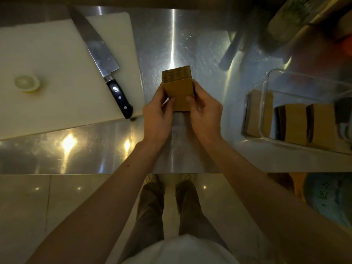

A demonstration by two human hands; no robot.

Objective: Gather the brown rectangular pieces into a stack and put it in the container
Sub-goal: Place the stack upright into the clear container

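Observation:
A stack of brown rectangular pieces [178,88] is held over the middle of the steel counter, its ridged far edges showing at the top. My left hand [157,115] grips its left side with the thumb on the top face. My right hand [204,113] grips the right side the same way. The clear plastic container [266,86] stands on the counter to the right, apart from my hands. Inside it stand several more brown stacks [295,124] on edge.
A white cutting board [57,73] lies at the left with a large black-handled knife [101,56] and a citrus slice [27,82] on it. Blurred dark objects crowd the far right corner. The counter's front edge runs just below my wrists.

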